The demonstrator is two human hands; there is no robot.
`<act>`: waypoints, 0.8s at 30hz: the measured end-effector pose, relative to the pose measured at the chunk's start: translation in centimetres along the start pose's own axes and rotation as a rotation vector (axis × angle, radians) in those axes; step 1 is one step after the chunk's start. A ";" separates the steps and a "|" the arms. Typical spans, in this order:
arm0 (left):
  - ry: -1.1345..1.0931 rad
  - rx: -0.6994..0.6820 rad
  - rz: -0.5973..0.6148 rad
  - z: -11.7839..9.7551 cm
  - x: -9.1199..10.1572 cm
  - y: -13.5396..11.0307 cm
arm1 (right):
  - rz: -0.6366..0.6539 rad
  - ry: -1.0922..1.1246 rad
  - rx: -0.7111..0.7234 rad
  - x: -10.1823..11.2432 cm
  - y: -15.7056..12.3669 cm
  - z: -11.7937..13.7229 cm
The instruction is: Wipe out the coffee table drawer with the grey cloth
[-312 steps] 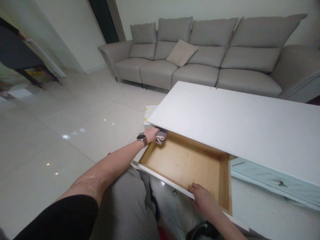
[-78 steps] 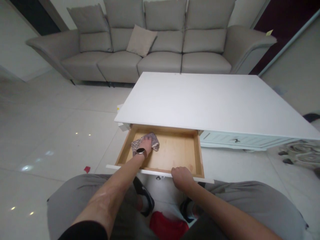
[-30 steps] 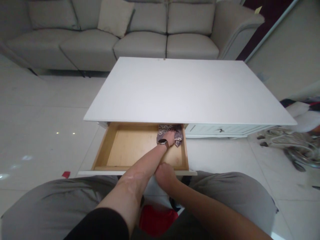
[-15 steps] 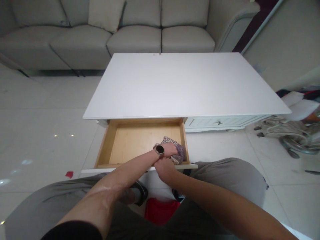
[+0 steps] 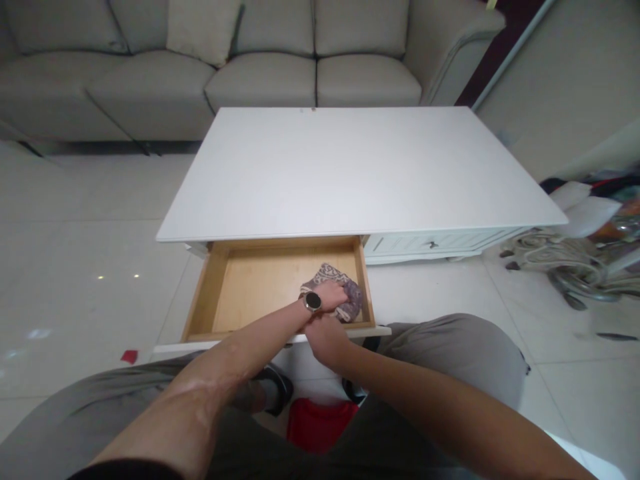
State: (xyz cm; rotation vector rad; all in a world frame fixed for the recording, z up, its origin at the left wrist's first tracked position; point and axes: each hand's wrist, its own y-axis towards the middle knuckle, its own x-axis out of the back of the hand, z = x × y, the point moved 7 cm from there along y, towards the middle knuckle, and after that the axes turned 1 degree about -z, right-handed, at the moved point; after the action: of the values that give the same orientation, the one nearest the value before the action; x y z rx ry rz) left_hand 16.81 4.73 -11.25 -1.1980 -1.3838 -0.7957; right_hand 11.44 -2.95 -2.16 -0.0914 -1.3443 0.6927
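Observation:
A patterned purple-and-beige cloth (image 5: 353,301) lies bunched in the right front part of an open wooden drawer (image 5: 255,280). My left hand (image 5: 331,295), with a round dark watch on its wrist, presses down on the cloth with fingers closed into it. Crossing beneath the left wrist, my right hand (image 5: 325,337) is closed at the top edge of the white drawer front (image 5: 373,331). Its fingertips are hidden behind the front and the left wrist. The drawer is pulled out from a white coffee table (image 5: 350,173).
A shut drawer with a small knob (image 5: 433,245) is to the right. Behind the table stands a grey sofa (image 5: 260,80). Coiled hoses (image 5: 570,267) and bags lie at the far right. A red item (image 5: 320,423) is on the floor between my feet.
My left hand and the cloth have shifted slightly left and back from the drawer's right front corner, and more of the cloth shows. My right hand stays at the drawer front.

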 end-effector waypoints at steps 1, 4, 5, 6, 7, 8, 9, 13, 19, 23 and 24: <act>0.016 0.040 -0.008 1.1 0.2 -0.5 | 0.016 -0.007 0.005 -0.1 -0.1 0.0; 0.075 0.179 -0.015 4.8 0.9 -2.0 | 0.035 -0.020 0.009 -0.3 -0.3 0.0; 0.091 0.205 0.000 5.8 1.2 -2.4 | 0.033 -0.021 0.006 -0.2 -0.4 -0.1; 0.100 0.210 0.018 6.4 1.5 -2.6 | 0.026 -0.021 0.003 -0.2 -0.5 -0.1; 0.096 0.189 0.033 6.5 1.8 -2.6 | 0.020 -0.020 0.002 -0.2 -0.6 -0.1; 0.081 0.142 0.040 6.2 2.2 -2.4 | 0.020 -0.019 0.003 -0.1 -0.6 -0.1; 0.058 0.081 0.037 5.5 2.6 -2.1 | 0.021 -0.018 0.006 -0.1 -0.6 0.0; -0.072 -0.217 0.035 0.3 3.4 -0.3 | 0.008 -0.030 0.013 -0.1 -0.6 0.0; -0.121 -0.385 0.142 -4.4 1.2 1.7 | -0.005 0.003 0.030 -0.5 -0.3 0.0; -0.143 -0.321 0.144 -4.3 0.5 2.1 | -0.006 0.038 0.037 -0.7 -0.1 0.0; -0.144 -0.296 0.150 -4.3 0.3 2.2 | -0.003 0.038 0.035 -0.9 0.0 0.0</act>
State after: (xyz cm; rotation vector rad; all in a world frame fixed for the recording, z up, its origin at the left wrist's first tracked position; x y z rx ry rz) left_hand 20.21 1.38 -10.47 -1.5968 -1.3025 -0.8400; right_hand 11.42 -3.42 -2.88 -0.0742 -1.2946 0.7090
